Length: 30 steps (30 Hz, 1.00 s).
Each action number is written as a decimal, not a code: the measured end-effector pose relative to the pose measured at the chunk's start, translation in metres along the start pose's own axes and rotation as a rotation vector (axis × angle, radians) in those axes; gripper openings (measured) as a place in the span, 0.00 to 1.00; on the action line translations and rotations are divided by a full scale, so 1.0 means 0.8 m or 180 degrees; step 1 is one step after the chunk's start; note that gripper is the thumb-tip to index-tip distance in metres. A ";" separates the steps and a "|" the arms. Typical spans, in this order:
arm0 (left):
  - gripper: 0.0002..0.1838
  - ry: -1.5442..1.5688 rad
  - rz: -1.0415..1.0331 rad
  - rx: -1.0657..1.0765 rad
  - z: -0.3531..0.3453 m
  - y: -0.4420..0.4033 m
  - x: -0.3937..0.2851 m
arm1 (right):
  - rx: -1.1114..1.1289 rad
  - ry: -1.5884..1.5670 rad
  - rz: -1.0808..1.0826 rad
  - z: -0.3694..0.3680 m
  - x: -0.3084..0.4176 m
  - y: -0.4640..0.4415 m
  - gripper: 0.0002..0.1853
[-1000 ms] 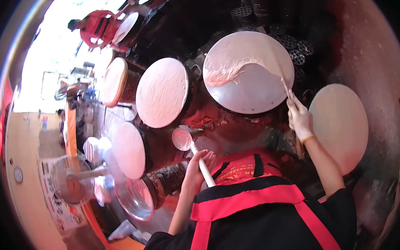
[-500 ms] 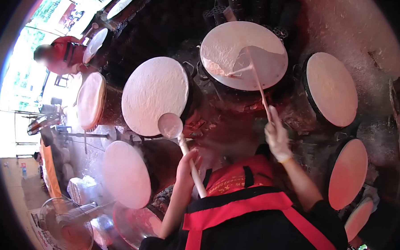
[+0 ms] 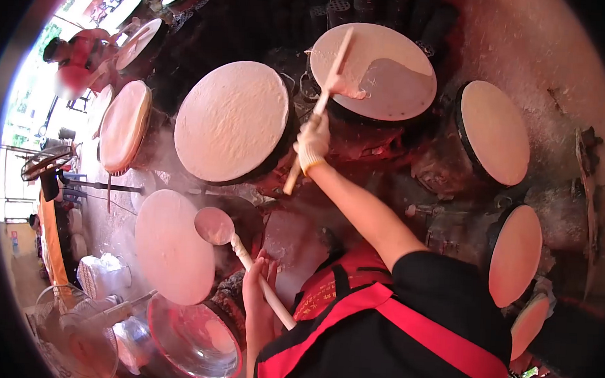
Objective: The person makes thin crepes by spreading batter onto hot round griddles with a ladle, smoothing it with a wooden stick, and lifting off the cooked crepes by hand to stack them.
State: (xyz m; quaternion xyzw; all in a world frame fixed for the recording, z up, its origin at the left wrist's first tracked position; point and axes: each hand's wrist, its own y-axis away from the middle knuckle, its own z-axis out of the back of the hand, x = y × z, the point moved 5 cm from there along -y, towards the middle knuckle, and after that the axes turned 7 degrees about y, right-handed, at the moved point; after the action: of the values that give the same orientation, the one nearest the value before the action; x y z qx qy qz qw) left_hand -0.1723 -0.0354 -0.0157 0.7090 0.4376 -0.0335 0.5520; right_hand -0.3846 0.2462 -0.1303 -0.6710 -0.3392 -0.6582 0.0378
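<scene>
My gloved right hand (image 3: 312, 142) is closed round the handle of a wooden batter spreader (image 3: 340, 59). The spreader's upper end lies over a round griddle (image 3: 401, 95) at the top centre. Pale batter (image 3: 380, 44) covers the griddle's far and left parts, with a thicker lump (image 3: 347, 87) beside the spreader; a greyer patch at lower right shows the bare surface. My left hand (image 3: 254, 285) holds a ladle (image 3: 214, 226) by its pale handle, fingers fairly straight along it. The ladle's bowl is beside a covered round griddle (image 3: 175, 247) at lower left.
More batter-covered griddles stand around me: a large one (image 3: 231, 122) at left and others (image 3: 495, 133) at right. A wide metal basin (image 3: 194, 340) sits at lower left near a fan (image 3: 73, 334). Another person (image 3: 82, 61) is at far left. Steam hangs about.
My right hand has swung left with the spreader, and batter now covers more of the griddle's left side. My left hand and the ladle have shifted left and down; the view has turned slightly.
</scene>
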 end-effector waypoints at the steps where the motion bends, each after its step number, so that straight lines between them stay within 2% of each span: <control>1: 0.17 -0.0012 0.0024 0.0014 -0.005 0.000 0.001 | 0.0133 -0.0275 -0.0276 0.025 0.018 0.036 0.19; 4: 0.18 -0.0072 0.0064 0.0101 -0.010 -0.009 0.008 | 0.0502 -0.0620 -0.0309 0.098 0.028 0.067 0.25; 8: 0.13 -0.0147 0.0140 0.0126 -0.030 -0.009 0.018 | 0.0336 -0.0422 -0.0336 0.173 0.063 0.048 0.23; 9: 0.12 -0.0143 0.0161 0.0136 -0.032 -0.011 0.022 | 0.0156 -0.0565 -0.0292 0.177 0.071 0.038 0.22; 12: 0.11 -0.0188 0.0244 0.0181 -0.044 -0.007 0.031 | 0.0442 -0.1172 -0.0247 0.139 0.082 0.028 0.21; 13: 0.11 -0.0203 0.0270 0.0197 -0.051 -0.006 0.034 | 0.0627 -0.0866 -0.0366 0.124 0.091 0.045 0.20; 14: 0.13 -0.0252 0.0274 0.0256 -0.058 -0.005 0.039 | 0.1216 -0.0457 -0.0599 0.119 0.057 0.029 0.22; 16: 0.16 -0.0351 0.0280 0.0370 -0.075 -0.005 0.045 | 0.1581 -0.0240 -0.0627 0.146 0.059 0.047 0.24; 18: 0.14 -0.0387 0.0255 0.0377 -0.090 -0.005 0.050 | 0.1541 -0.0244 -0.0643 0.205 0.069 0.038 0.28; 20: 0.14 -0.0370 0.0259 0.0432 -0.098 -0.006 0.059 | 0.1275 0.0031 -0.0468 0.272 0.091 0.019 0.26; 22: 0.15 -0.0382 0.0326 0.0433 -0.108 -0.008 0.072 | 0.1071 0.0098 -0.0605 0.307 0.113 0.004 0.25; 23: 0.16 -0.0399 0.0359 0.0443 -0.115 -0.007 0.079 | 0.1027 -0.0393 -0.0694 0.306 0.115 -0.009 0.25; 26: 0.13 -0.0462 0.0450 0.0492 -0.149 -0.001 0.100 | 0.1119 -0.0238 -0.0643 0.266 0.124 -0.006 0.24; 28: 0.14 -0.0517 0.0473 0.0519 -0.167 0.003 0.108 | 0.1914 0.0405 -0.0736 0.264 0.119 0.016 0.25; 30: 0.14 -0.0498 0.0436 0.0567 -0.180 0.003 0.115 | 0.2128 0.0600 -0.0928 0.308 0.121 0.014 0.28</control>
State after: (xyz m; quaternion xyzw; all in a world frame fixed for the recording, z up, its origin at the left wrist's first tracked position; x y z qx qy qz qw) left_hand -0.1766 0.1355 -0.0066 0.7787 0.3392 -0.0897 0.5202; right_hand -0.1772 0.3995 -0.0697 -0.5027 -0.6223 -0.5685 0.1918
